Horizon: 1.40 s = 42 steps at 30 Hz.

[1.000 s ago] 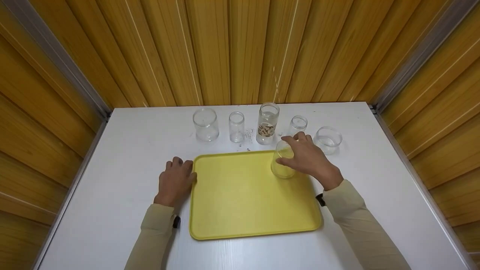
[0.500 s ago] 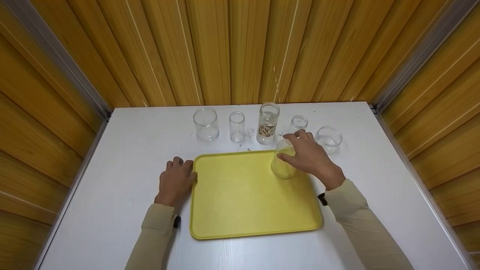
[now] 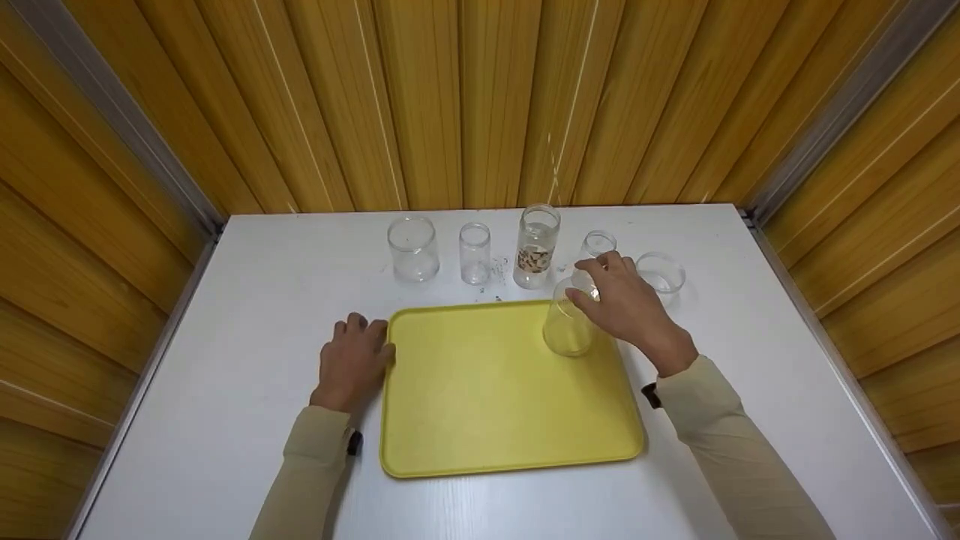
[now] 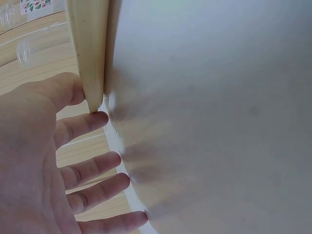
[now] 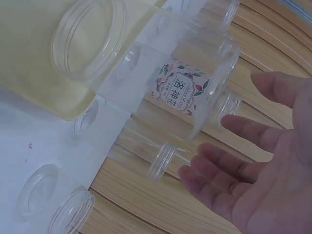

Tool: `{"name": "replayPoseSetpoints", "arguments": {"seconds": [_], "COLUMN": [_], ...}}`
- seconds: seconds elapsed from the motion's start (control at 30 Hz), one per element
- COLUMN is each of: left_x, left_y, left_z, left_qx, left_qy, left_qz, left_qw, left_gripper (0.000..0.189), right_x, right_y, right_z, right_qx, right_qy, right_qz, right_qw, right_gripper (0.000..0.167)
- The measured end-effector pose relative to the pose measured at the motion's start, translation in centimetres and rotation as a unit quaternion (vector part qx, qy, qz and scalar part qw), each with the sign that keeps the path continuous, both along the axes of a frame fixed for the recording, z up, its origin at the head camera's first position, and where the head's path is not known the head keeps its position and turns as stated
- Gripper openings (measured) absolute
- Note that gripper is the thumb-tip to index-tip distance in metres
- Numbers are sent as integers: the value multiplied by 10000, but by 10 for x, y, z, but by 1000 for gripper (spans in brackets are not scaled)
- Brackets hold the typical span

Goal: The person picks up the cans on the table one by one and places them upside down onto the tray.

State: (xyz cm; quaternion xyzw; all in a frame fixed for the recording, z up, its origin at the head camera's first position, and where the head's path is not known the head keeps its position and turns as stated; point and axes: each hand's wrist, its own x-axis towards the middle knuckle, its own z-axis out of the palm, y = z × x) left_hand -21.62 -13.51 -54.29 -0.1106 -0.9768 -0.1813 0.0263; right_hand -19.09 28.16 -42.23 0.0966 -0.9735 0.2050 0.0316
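A clear glass jar [image 3: 564, 330] stands upright on the far right corner of the yellow tray [image 3: 480, 390]. Around its upper end hovers my right hand [image 3: 630, 307], thumb and fingers spread. The right wrist view shows a gap between those fingers [image 5: 243, 131] and the jar's rim. My left hand [image 3: 351, 364] rests at the tray's left edge, its thumb against the rim and its other fingertips on the table. In the left wrist view these fingers [image 4: 92, 168] look extended, beside the tray's edge [image 4: 90, 53].
Behind the tray stand a wide jar [image 3: 414, 255], a narrow jar [image 3: 475, 259], a tall jar with a floral label [image 3: 534, 259], a small jar [image 3: 598, 244] partly behind my right hand, and a low jar [image 3: 661, 274]. Wood-patterned panels [image 3: 487, 105] border the white table [image 3: 247, 315].
My right hand has drawn away from the jar on the tray, moving slightly right and back. That jar stays in place. My left hand and the tray have not visibly moved.
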Motion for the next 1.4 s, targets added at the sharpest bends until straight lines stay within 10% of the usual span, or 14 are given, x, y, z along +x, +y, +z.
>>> {"name": "replayPoseSetpoints", "arguments": {"seconds": [1.4], "left_x": [0], "left_y": [0], "left_z": [-2], "left_qx": [7], "left_qy": [72], "left_qz": [13], "left_qw": [10000], "left_gripper": [42], "right_x": [-26], "right_y": [47], "right_z": [-14], "right_qx": [28], "right_qy": [-136], "right_qz": [-832], "right_qw": [9964], "right_gripper": [58]}}
